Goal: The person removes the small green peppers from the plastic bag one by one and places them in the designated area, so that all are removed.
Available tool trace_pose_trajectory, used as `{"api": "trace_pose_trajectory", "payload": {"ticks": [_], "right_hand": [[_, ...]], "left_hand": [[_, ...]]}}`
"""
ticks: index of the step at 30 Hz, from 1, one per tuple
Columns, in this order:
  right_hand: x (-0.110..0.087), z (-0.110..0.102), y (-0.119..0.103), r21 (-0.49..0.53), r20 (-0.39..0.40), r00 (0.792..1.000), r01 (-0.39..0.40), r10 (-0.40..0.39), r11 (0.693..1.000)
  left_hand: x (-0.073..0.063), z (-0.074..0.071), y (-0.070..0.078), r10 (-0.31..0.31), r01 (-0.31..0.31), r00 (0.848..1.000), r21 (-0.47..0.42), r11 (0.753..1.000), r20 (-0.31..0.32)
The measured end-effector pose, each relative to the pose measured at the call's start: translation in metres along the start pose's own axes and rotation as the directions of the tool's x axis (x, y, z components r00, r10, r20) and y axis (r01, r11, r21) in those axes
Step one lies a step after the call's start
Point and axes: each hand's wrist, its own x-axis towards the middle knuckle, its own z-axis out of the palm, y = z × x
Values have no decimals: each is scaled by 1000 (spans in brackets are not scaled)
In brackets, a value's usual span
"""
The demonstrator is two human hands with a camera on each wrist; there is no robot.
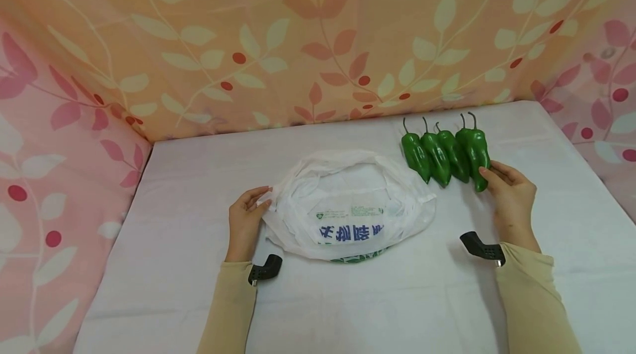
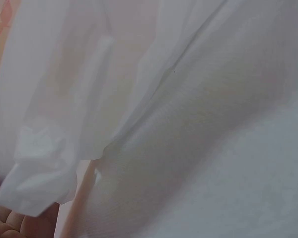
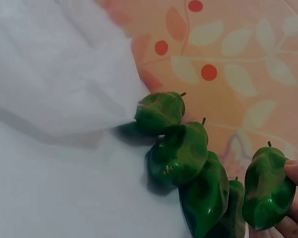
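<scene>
A white plastic bag (image 1: 298,177) with blue lettering and green print lies on the white cloth, its mouth spread open. My left hand (image 1: 245,216) pinches the bag's left edge between thumb and fingers; in the left wrist view the bag's film (image 2: 44,163) covers most of those fingers. At the right, my right hand (image 1: 512,202) grips the rightmost green pepper (image 3: 268,191) near its lower end, thumb on one side and fingers on the other. Several other green peppers (image 1: 435,158) stand in a row just left of it, stems pointing to the back, close to the bag's right side.
The table's white cloth (image 1: 372,310) reaches back to an orange leaf-patterned curtain (image 1: 318,45). Pink patterned curtains (image 1: 54,166) close in both sides. A black camera mount (image 1: 482,249) sits on the right wrist, and a similar mount (image 1: 265,269) on the left.
</scene>
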Motion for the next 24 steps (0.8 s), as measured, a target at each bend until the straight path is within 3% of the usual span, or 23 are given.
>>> {"api": "trace_pose_trajectory", "payload": {"ticks": [12,18,24], "right_hand": [[23,-16,-5,-79,-55,998,25,-30,997],[37,-25,-1,-67,-37,999,28,-30,997],[46,-31,3,-91,-19,999,-28,27,995]], "left_hand": [[0,0,0,-1,1,1000,-16,1000,-1],[0,-1,1,-4,4,1000,-13,1000,5],[-1,0,2,2,-2,1000,-13,1000,4]]}}
